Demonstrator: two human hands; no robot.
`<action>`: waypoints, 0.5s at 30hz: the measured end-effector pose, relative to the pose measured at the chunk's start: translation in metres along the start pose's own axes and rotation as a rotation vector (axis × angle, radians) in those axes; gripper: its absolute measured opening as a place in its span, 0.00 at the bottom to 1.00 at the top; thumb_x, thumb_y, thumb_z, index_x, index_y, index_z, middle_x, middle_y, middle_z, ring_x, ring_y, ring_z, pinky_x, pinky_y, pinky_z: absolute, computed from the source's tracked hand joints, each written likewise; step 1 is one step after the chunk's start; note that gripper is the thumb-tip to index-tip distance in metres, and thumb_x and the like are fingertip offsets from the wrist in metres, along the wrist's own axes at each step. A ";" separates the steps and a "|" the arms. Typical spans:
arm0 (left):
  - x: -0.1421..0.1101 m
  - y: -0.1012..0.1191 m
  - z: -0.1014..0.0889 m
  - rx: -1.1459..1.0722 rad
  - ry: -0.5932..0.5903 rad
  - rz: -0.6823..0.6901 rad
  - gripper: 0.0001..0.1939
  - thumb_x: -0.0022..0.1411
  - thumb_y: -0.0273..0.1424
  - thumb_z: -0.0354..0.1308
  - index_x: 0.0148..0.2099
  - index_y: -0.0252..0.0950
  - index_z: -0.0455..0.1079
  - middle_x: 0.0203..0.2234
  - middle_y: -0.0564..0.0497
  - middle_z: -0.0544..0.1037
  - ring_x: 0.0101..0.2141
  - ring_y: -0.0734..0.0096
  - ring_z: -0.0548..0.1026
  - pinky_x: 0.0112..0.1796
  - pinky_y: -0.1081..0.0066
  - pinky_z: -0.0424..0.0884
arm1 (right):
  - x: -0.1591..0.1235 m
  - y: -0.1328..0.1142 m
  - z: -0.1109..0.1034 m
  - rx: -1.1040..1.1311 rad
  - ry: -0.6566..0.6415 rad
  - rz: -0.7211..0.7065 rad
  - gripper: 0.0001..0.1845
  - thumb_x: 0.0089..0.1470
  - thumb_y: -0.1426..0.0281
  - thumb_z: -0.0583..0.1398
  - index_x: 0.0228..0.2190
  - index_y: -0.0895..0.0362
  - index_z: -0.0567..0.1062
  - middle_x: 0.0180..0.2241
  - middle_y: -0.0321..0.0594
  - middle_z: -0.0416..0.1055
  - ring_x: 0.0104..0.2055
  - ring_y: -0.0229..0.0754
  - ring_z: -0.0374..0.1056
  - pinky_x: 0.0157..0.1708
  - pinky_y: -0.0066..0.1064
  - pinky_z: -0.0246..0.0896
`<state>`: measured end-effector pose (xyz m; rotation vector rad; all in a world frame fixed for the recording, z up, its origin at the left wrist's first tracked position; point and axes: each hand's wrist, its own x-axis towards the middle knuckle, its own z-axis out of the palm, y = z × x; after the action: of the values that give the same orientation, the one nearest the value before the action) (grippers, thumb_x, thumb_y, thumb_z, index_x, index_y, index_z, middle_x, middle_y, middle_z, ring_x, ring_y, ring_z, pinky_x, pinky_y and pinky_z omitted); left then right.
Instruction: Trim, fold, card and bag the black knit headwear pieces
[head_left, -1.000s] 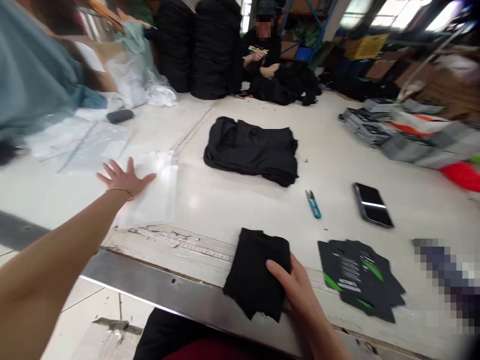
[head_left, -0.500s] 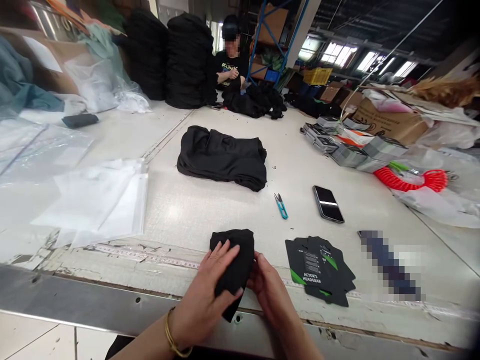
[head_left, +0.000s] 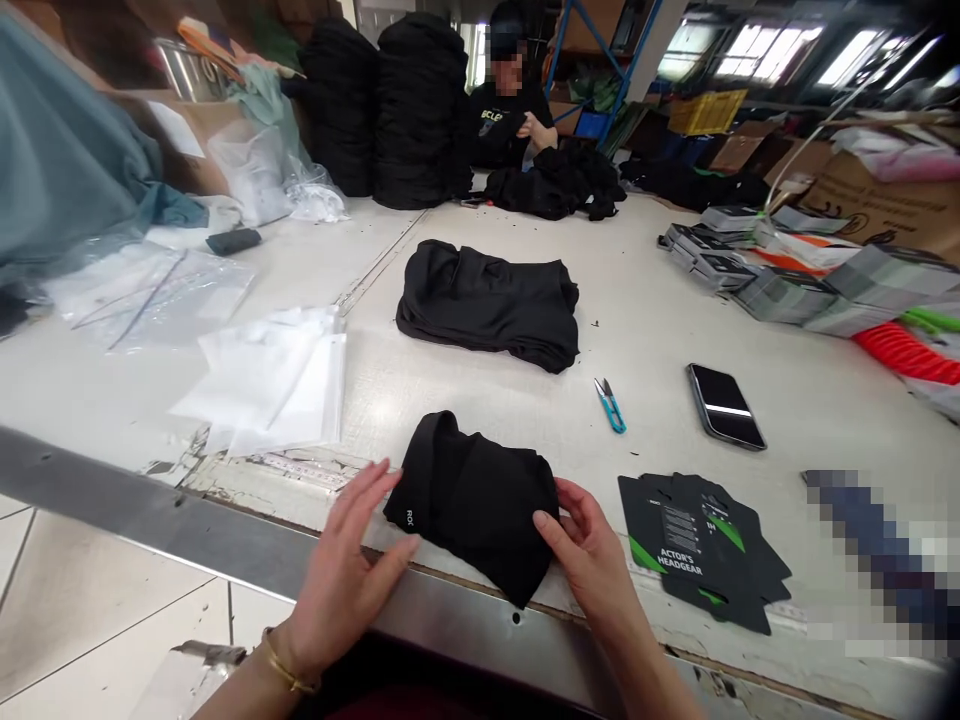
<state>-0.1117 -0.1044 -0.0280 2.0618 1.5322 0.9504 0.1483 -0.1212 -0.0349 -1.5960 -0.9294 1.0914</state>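
Black cloth (head_left: pixel 480 510), one folded piece, lies between the two hands, flat on the near edge of the table (head_left: pixel 652 300). The right hand (head_left: pixel 566 510) has its right end, thumb on top and fingers curled beneath. The left hand (head_left: pixel 345 570) is spread wide, thumb well apart from the fingers, their tips at the cloth's left edge; I can't tell whether they press on it. One bracelet (head_left: pixel 285 668) circles that wrist.

Counting around the hands, I make out one folded black pile (head_left: pixel 487 305) straight beyond them, its layers too close to number. One pair of snips (head_left: pixel 610 405) lies ahead of the right hand, blades apart, and one phone (head_left: pixel 725 405) farther out to its right. Just right of that hand is one fan of dark cards (head_left: pixel 682 545), overlapping too much for me to count. Ahead of the left hand, and left of it, are white sheets (head_left: pixel 277 385), several, also overlapped. Far beyond both hands stand two tall black stacks (head_left: pixel 420 110), and one co-worker (head_left: pixel 499 130) sits to the right of them.
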 end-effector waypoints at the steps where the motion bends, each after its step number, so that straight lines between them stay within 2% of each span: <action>1: 0.002 0.003 0.003 0.058 -0.062 0.070 0.31 0.58 0.34 0.57 0.62 0.46 0.52 0.60 0.48 0.58 0.60 0.56 0.55 0.57 0.53 0.57 | -0.003 0.002 0.000 -0.092 0.044 -0.037 0.31 0.45 0.58 0.62 0.50 0.54 0.62 0.49 0.50 0.67 0.44 0.49 0.69 0.40 0.41 0.68; 3: 0.006 0.008 0.008 0.138 -0.165 0.151 0.33 0.59 0.33 0.56 0.63 0.45 0.48 0.61 0.48 0.56 0.61 0.57 0.53 0.57 0.54 0.58 | -0.009 0.006 0.001 -0.317 0.111 -0.164 0.29 0.47 0.58 0.60 0.50 0.54 0.64 0.54 0.52 0.61 0.51 0.53 0.65 0.42 0.45 0.66; 6: 0.010 0.006 0.015 0.185 -0.211 0.169 0.32 0.60 0.31 0.54 0.64 0.44 0.47 0.62 0.48 0.55 0.60 0.58 0.54 0.57 0.56 0.59 | -0.013 0.011 0.001 -0.585 0.114 -0.379 0.12 0.50 0.59 0.58 0.33 0.55 0.70 0.58 0.51 0.55 0.59 0.56 0.53 0.50 0.51 0.59; 8: 0.010 0.002 0.016 0.172 -0.208 0.154 0.31 0.61 0.32 0.53 0.64 0.43 0.47 0.62 0.47 0.56 0.60 0.59 0.56 0.56 0.56 0.60 | -0.011 0.009 0.001 -0.643 0.099 -0.447 0.11 0.52 0.61 0.56 0.26 0.55 0.67 0.57 0.51 0.56 0.59 0.57 0.53 0.51 0.52 0.57; 10: 0.010 -0.001 0.016 0.123 -0.208 0.122 0.31 0.60 0.32 0.54 0.64 0.44 0.48 0.61 0.47 0.56 0.59 0.59 0.57 0.56 0.55 0.60 | -0.009 -0.005 0.003 -0.634 0.087 -0.436 0.11 0.53 0.61 0.56 0.24 0.55 0.64 0.52 0.52 0.63 0.54 0.56 0.59 0.48 0.51 0.60; 12: 0.010 -0.002 0.015 0.027 -0.195 0.058 0.31 0.58 0.32 0.55 0.63 0.45 0.51 0.61 0.48 0.57 0.59 0.58 0.58 0.57 0.55 0.58 | -0.011 -0.034 0.008 -0.553 0.022 -0.331 0.12 0.53 0.60 0.55 0.24 0.54 0.63 0.41 0.49 0.71 0.43 0.51 0.67 0.40 0.46 0.66; 14: 0.012 0.001 0.014 -0.148 -0.146 -0.075 0.28 0.57 0.32 0.56 0.61 0.44 0.57 0.59 0.49 0.62 0.57 0.57 0.60 0.57 0.55 0.58 | -0.019 -0.072 0.019 -0.344 -0.148 -0.213 0.11 0.55 0.59 0.55 0.28 0.54 0.64 0.33 0.43 0.72 0.32 0.43 0.69 0.30 0.37 0.69; 15: 0.014 0.004 0.014 -0.274 -0.104 -0.184 0.26 0.58 0.32 0.55 0.59 0.43 0.60 0.56 0.48 0.65 0.56 0.56 0.62 0.56 0.56 0.59 | -0.024 -0.092 0.025 -0.183 -0.272 -0.210 0.10 0.56 0.60 0.54 0.31 0.54 0.65 0.34 0.42 0.72 0.32 0.42 0.70 0.29 0.34 0.70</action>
<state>-0.0967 -0.0914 -0.0310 1.7215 1.4217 0.9118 0.1105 -0.1129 0.0552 -1.4756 -1.3797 1.1168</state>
